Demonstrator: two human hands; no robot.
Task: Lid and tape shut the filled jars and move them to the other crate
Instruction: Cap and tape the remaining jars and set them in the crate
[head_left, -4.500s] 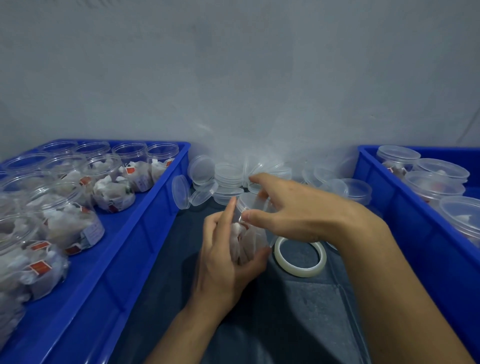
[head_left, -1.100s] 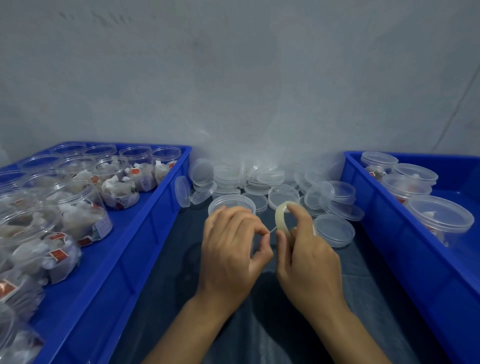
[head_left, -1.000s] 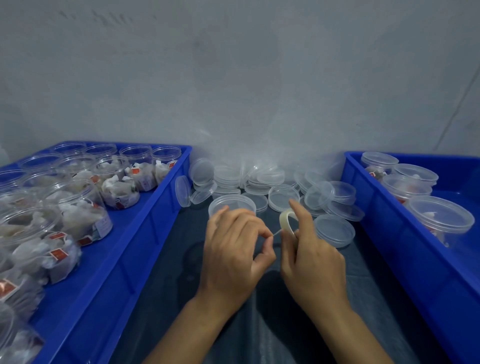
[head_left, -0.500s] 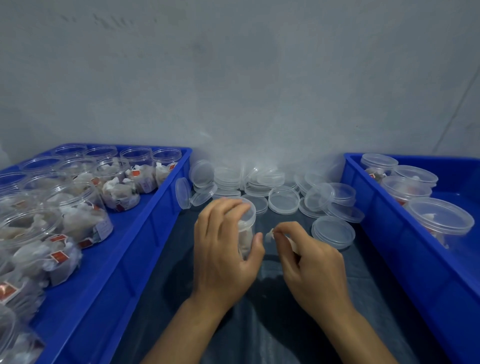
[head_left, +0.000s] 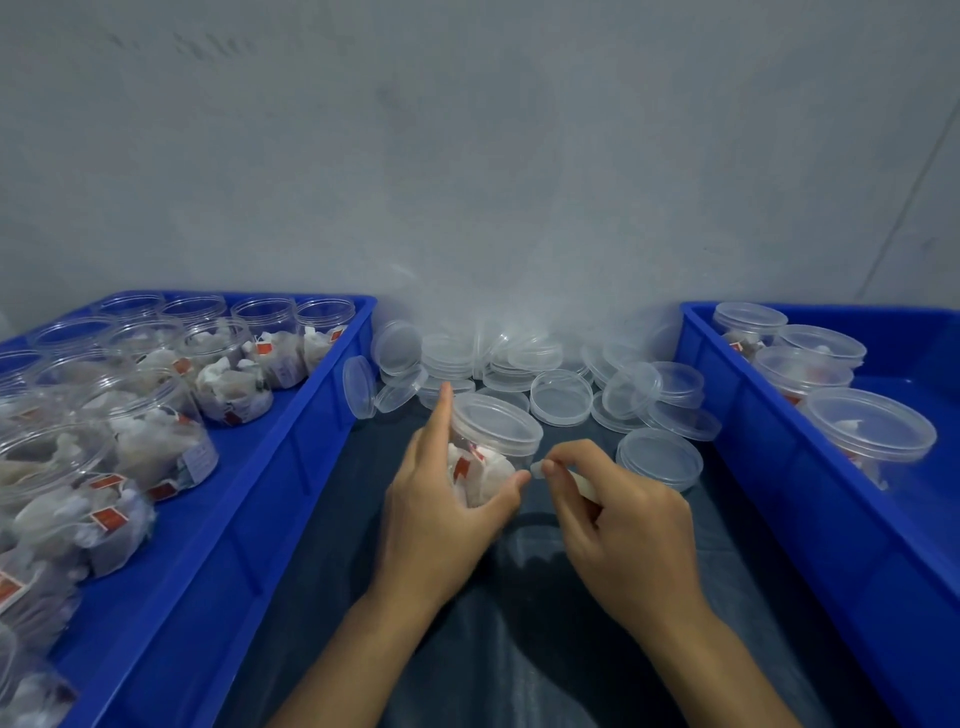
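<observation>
place: small packing workstation, probably a workshop | evidence: two blue crates (head_left: 291, 467) (head_left: 779, 447) of clear filled jars (head_left: 234, 374) | loose lids (head_left: 561, 397) heaped on dark tabletop (head_left: 519, 649) | bare grey wall (head_left: 467, 156) behind

Lidded jar (head_left: 493, 441) on mat (head_left: 519, 649) between left crate (head_left: 291, 467) and right crate (head_left: 753, 441), loose lids (head_left: 561, 397) behind it

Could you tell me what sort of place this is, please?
Probably a small packing station: a blue crate of open filled jars, a heap of loose lids, and another crate holding lidded jars.
</observation>
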